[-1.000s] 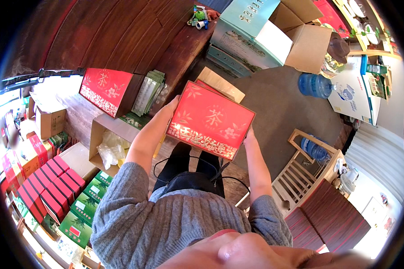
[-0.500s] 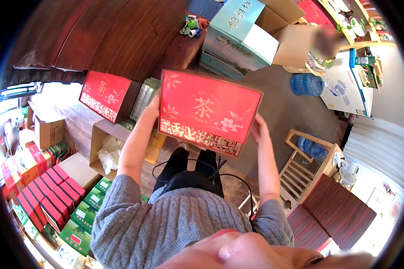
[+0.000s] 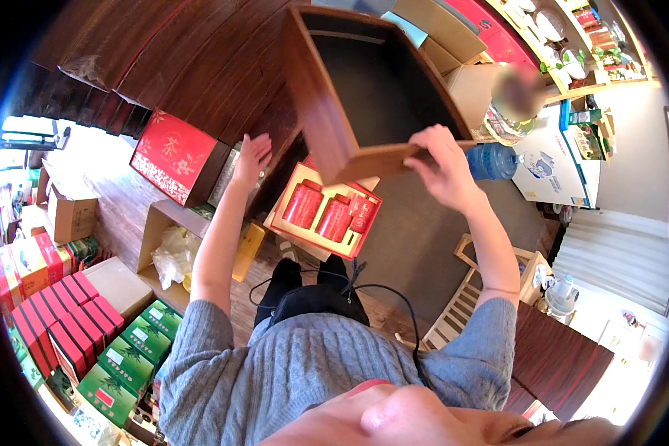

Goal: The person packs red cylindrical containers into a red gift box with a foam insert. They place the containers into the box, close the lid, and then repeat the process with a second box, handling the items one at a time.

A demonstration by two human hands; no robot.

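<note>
A brown box lid is tipped up with its dark hollow inside facing me. My right hand grips its near right edge, thumb and fingers pinching the rim. My left hand is off the lid, fingers stretched out and holding nothing. Below the lid lies the red-edged gift box base with a cream insert. Red canisters sit in the insert's recesses, and a smaller red container is at its right. The lid hides the far part of the base.
A closed red gift box stands left of my left hand. An open carton with clear plastic is below it. Green boxes and red boxes are stacked lower left. A blue water bottle is at right.
The red-topped lid has been lifted off and tipped away, exposing the base with its canisters. My left hand has let go of it; my right hand has risen with the lid.
</note>
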